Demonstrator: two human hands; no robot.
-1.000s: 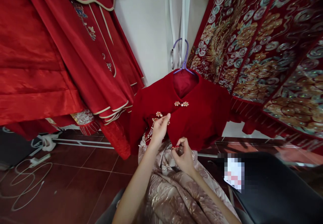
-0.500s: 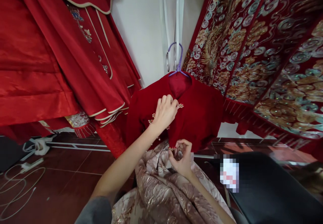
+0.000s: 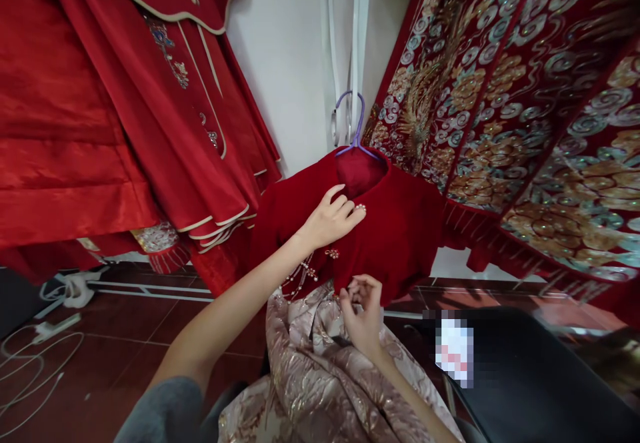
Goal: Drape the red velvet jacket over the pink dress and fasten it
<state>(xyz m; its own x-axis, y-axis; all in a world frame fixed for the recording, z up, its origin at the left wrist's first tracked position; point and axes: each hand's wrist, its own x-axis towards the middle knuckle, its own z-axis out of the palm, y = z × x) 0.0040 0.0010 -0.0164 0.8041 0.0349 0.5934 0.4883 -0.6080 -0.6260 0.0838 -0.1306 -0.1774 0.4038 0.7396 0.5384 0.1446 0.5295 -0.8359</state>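
Observation:
A red velvet jacket (image 3: 405, 230) with beaded flower-shaped fastenings hangs in front of me on a purple hanger (image 3: 359, 123). Just below its neckline, my left hand (image 3: 334, 220) rests on the front, its fingertips closed at a beaded button (image 3: 361, 208) and one outer finger lifted away. The thumb is hidden. Lower down, my right hand (image 3: 365, 306) has bent fingers pinching the jacket's front edge near the hem. Another beaded fastening (image 3: 331, 254) shows between the hands, and strings of beads (image 3: 303, 276) dangle below my left wrist.
Shiny pinkish-beige brocade cloth (image 3: 320, 376) lies below the jacket. Red garments (image 3: 100, 96) hang at left, and a sequinned, fringed red garment (image 3: 500, 130) at right. A black surface (image 3: 540, 370) stands at lower right. White cables (image 3: 45, 363) lie on the tiled floor.
My left hand has loosened from a tight curl and turned slightly, one finger now raised, uncovering a beaded fastening beneath it. My right hand stays by the hem. The view has shifted slightly.

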